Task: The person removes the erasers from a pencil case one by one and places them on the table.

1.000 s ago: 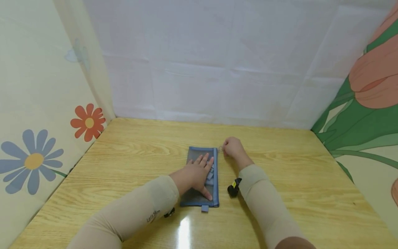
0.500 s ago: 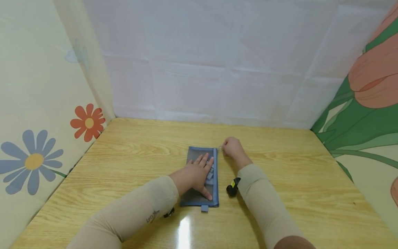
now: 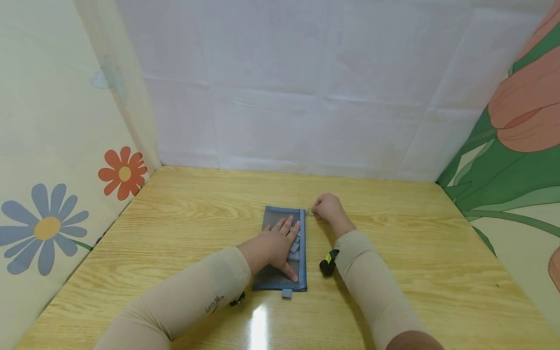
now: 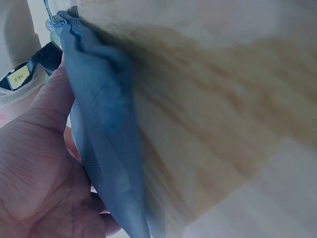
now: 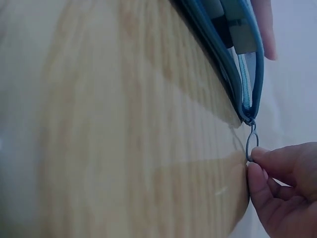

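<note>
A blue mesh zipper pouch (image 3: 280, 282) lies lengthwise on the table, with several small greyish-blue pieces (image 3: 295, 247) inside. My left hand (image 3: 273, 245) rests on it with straight, spread fingers; in the left wrist view, the pouch's blue edge (image 4: 106, 109) runs alongside that hand. Just off the far right corner, my right hand (image 3: 328, 206) pinches the ring-shaped zipper pull (image 5: 252, 141) between thumb and finger. Seen from the right wrist, the pouch's two zipper edges (image 5: 213, 47) stand apart near that corner, and light blocks (image 5: 242, 29) show between them.
The wood-grain table (image 3: 197, 209) extends around the pouch on every side. A white cloth (image 3: 284, 97) hangs behind it, and flower-patterned panels stand at left and right. A fabric tab (image 3: 287, 293) sticks out from the pouch's near edge.
My right fingers and the ring have shifted very slightly toward me at the pouch's far corner. The left hand stays in place on the pouch.
</note>
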The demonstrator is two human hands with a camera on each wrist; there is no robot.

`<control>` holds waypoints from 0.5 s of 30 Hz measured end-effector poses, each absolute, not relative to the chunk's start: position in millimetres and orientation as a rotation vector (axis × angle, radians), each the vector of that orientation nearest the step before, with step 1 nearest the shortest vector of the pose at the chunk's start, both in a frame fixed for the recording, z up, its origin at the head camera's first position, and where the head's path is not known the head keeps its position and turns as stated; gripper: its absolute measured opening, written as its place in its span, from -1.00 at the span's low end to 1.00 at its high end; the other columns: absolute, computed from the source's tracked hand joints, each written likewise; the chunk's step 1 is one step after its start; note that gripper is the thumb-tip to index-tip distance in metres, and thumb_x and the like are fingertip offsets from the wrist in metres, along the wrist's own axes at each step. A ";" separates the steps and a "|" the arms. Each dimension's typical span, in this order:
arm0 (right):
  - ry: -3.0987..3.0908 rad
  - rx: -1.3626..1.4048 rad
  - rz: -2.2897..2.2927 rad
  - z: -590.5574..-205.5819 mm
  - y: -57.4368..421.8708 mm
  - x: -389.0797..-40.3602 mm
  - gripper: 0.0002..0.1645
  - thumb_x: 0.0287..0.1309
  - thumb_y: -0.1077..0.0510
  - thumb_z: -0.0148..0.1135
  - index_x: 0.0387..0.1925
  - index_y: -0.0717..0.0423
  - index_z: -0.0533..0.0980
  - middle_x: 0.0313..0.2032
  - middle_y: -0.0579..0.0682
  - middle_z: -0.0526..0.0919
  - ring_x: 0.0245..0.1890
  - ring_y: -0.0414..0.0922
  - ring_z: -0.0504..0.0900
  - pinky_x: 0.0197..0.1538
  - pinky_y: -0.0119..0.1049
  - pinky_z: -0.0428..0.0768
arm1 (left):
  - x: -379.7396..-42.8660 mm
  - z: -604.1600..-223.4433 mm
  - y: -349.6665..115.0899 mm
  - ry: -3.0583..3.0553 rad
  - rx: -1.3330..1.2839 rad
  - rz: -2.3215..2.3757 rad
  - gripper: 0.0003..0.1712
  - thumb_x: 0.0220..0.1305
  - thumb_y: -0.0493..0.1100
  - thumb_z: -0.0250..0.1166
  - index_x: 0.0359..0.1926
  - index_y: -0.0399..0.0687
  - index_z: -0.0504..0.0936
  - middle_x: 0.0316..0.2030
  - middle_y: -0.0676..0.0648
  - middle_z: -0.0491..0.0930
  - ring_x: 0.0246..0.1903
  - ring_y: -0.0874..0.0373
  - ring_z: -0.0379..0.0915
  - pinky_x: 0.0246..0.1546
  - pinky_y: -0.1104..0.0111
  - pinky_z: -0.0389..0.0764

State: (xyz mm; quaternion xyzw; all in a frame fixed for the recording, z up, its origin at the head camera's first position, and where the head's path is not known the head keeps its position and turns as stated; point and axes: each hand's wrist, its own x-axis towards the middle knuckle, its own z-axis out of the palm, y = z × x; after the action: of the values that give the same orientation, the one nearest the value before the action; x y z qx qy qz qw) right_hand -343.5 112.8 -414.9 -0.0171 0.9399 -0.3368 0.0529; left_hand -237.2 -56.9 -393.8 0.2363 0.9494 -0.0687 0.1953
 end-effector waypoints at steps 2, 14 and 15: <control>2.853 -0.042 -1.030 -414.2 112.8 -342.7 -0.89 0.00 0.25 0.28 -0.50 0.26 0.59 -0.54 0.00 0.62 -0.63 -0.25 0.54 -0.49 -0.46 0.51 | -237.6 -393.7 -57.3 2.659 0.664 -0.188 0.62 -0.59 0.68 0.16 0.42 0.03 -0.39 0.40 -0.15 -0.47 0.37 -0.11 -0.42 0.27 -0.05 -0.02; 2.773 0.004 -1.117 -414.7 122.0 -344.4 -0.86 0.03 0.20 0.27 -0.43 0.24 0.61 -0.48 0.02 0.64 -0.55 -0.21 0.57 -0.44 -0.42 0.53 | -238.5 -392.6 -58.6 2.636 0.664 -0.173 0.61 -0.56 0.67 0.16 0.42 0.03 -0.39 0.40 -0.15 -0.47 0.37 -0.11 -0.43 0.28 -0.06 -0.03; 2.760 0.007 -1.131 -414.5 123.5 -344.1 -0.85 0.04 0.19 0.27 -0.42 0.24 0.60 -0.47 0.03 0.64 -0.54 -0.20 0.58 -0.43 -0.41 0.54 | -238.4 -392.5 -58.7 2.635 0.666 -0.168 0.61 -0.57 0.67 0.16 0.42 0.04 -0.39 0.40 -0.14 -0.47 0.37 -0.11 -0.43 0.28 -0.06 -0.03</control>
State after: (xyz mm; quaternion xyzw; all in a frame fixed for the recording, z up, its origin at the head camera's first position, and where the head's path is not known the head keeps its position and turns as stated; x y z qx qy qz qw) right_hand -344.1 123.5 -414.5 0.0022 0.9224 -0.3780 0.0794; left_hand -238.4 -58.7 -392.5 0.2394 0.9465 -0.0604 0.2079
